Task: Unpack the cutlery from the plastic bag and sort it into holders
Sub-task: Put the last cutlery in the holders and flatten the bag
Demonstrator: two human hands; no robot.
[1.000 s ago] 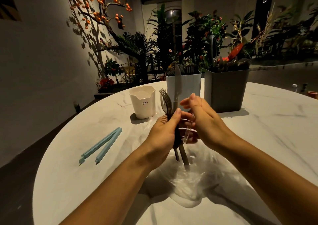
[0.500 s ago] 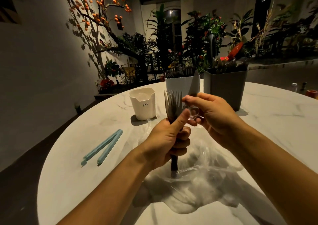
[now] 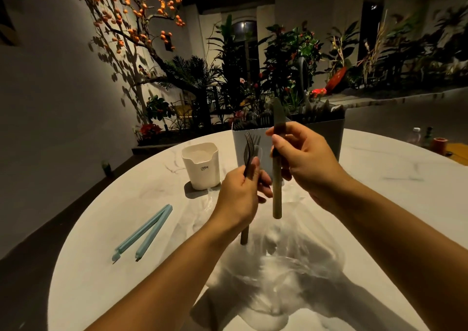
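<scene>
Sorting is the step in hand: your right hand (image 3: pixel 307 164) has its grip clamped on a table knife (image 3: pixel 277 158), held upright, blade up, while your left hand (image 3: pixel 239 196) is closed round the forks (image 3: pixel 250 148), all above the crumpled plastic bag (image 3: pixel 276 262) on the tabletop (image 3: pixel 379 178). At twelve o'clock stand the white holder (image 3: pixel 249 144) and grey holder (image 3: pixel 326 134), both already bristling with cutlery; a cream cup (image 3: pixel 201 165) sits at eleven. Next, I judge, carry the knife forward and lower it handle-first among its own kind.
</scene>
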